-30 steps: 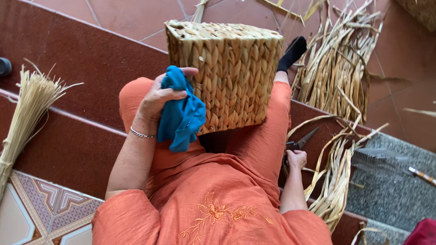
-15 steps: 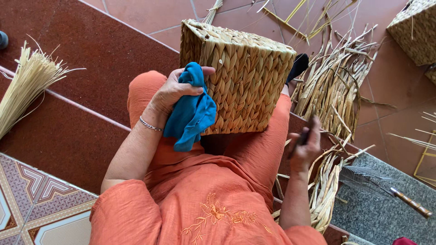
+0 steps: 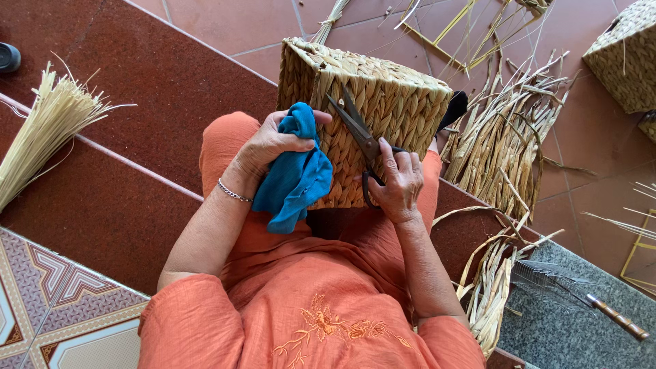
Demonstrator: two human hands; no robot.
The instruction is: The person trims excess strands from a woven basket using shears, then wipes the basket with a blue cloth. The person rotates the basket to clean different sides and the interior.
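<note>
Right hand (image 3: 400,183) was closed through the loops of dark metal scissors (image 3: 359,137), blades parted and pointing toward eleven o'clock, lying against the side of the woven basket (image 3: 383,109). Left hand (image 3: 270,143), at nine o'clock of the basket, was clenched around a bunched teal cloth (image 3: 294,174) pressed to the same wall. Basket rested on the person's lap, box-shaped, tipped on its side, weave thick, ropy, straw-tan. Judged near finished: walls fully plaited and the rim closed where visible, so only trimming of stray ends and wiping seemed left; whether loose ends remained under the blades could not be told. Orange crinkled clothing with embroidery filled six o'clock. Dried flat reeds (image 3: 506,143) lay heaped at three o'clock, curled and frayed. Pale stiff bundle of fine straw (image 3: 48,130) lay at nine o'clock on the dark red step. Second woven basket (image 3: 625,55) sat at two o'clock. Wire brush with a wooden handle (image 3: 581,294) lay at four o'clock on grey stone.
</note>
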